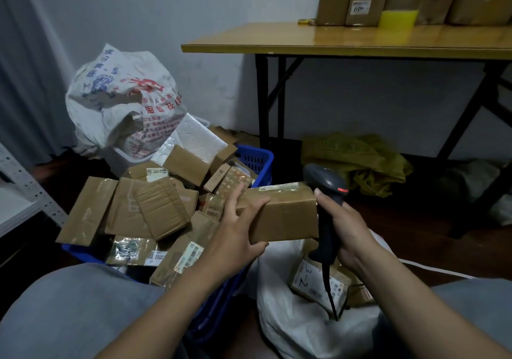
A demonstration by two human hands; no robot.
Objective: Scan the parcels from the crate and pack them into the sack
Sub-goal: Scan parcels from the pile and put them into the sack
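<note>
Nearest, the white sack [299, 328] lay open betw. the knees w/ a few parcels already inside, e.g. a labelled box [310, 278]. Above it, the left hand [238, 231] was clamped on a plain brown carton [282, 211]; the right hand [346, 234] was closed round the scanner [327, 189], red light showing. Carton: taped, slightly dented, label strip on top. Beyond, the blue crate [256, 162] was heaped w/ parcels. Est. progress: early; most remained unscanned.

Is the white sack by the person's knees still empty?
No. The white sack already holds at least one labelled parcel, visible in its open mouth below the scanner.
</note>
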